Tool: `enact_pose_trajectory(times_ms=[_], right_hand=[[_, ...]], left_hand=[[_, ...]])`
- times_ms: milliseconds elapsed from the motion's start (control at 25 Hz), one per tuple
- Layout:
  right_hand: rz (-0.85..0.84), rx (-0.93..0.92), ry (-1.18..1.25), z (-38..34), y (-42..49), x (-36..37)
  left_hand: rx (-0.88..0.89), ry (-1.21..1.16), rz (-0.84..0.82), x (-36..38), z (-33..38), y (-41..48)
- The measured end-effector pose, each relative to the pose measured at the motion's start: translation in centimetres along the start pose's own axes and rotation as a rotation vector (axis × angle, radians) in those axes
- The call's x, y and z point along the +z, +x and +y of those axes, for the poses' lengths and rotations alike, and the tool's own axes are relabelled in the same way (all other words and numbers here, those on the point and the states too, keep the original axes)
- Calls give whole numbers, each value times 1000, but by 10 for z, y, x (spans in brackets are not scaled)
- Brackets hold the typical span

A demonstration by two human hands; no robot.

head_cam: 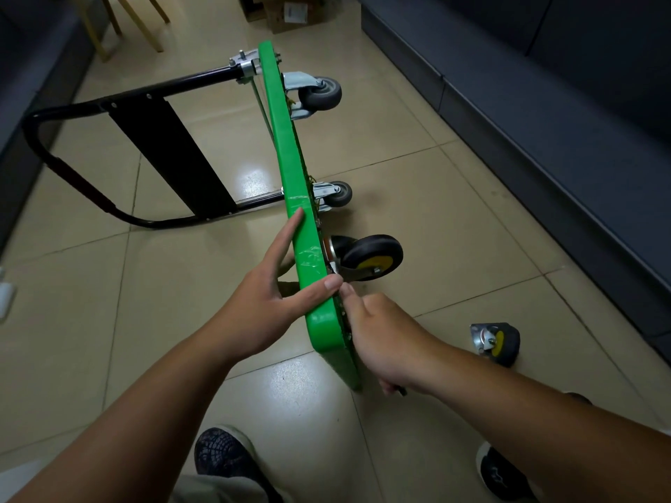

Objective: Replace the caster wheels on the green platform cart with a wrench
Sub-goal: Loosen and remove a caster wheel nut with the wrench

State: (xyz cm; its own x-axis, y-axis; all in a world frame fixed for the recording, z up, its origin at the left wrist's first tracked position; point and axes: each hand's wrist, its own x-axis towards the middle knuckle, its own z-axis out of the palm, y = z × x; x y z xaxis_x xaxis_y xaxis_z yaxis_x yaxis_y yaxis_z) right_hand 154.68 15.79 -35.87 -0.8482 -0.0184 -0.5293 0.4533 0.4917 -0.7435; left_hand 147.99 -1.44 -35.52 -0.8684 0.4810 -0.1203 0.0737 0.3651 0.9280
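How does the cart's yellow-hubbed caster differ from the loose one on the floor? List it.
The mounted caster is fixed to the green platform; the loose caster lies free on tiles. The loose caster's plate is exposed; the mounted caster's sits against it. Both: black tyre, yellow hub.

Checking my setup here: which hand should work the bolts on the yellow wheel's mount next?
Right. The right hand sits at the underside beside the yellow-hub caster, gripping a dark tool handle; the left hand holds the green platform upright.
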Motion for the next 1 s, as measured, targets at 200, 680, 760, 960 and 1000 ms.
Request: enact_pose_trajectory(times_ms=[200,680,760,960,1000], right_hand=[[48,-80,-119,5,5,1],[-150,124,293,-7,-2,-8],[-69,37,86,-3,0,-2],[208,-314,-163,28,11,21],[239,-380,-186,37,17,25]], left_hand=[[-2,1,-4,2,1,-1],[22,-13,-1,3,2,0],[17,-11,-8,2,1,-2],[21,2,-4,0,2,-5],[17,8,-1,0,3,-5]])
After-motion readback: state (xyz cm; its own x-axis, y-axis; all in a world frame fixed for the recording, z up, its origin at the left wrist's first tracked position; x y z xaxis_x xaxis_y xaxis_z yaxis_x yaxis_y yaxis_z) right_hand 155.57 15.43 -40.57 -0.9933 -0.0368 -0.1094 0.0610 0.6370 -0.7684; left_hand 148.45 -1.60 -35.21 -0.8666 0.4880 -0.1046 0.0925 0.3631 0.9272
